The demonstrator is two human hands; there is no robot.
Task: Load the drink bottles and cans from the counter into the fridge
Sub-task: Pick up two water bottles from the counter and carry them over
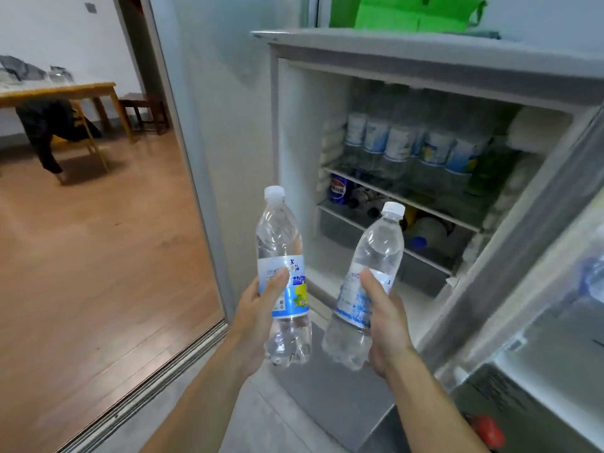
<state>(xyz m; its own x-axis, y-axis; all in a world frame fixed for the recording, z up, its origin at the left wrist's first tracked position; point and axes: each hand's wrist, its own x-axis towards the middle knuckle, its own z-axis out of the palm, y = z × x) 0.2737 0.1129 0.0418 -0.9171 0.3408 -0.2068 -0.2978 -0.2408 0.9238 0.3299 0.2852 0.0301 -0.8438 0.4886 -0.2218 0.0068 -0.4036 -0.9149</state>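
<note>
Wooden flooring and a table [65,91] fill the far left, past a sliding-door track. Nearer, the left hand [258,308] grips a clear bottle [282,273] round its blue label, held upright with the cap on. Just right of it, the right hand [380,318] grips a second bottle [369,279] round its label, tilted right toward the open fridge [425,70]. Neither bottle is inside yet; both hang in front of the opening. On the top shelf [408,197] a row of similar bottles already stands, nearly filling it, and a blue can [338,190] lies below. So loading looks well along. The counter is out of view, so what remains is unknown.
</note>
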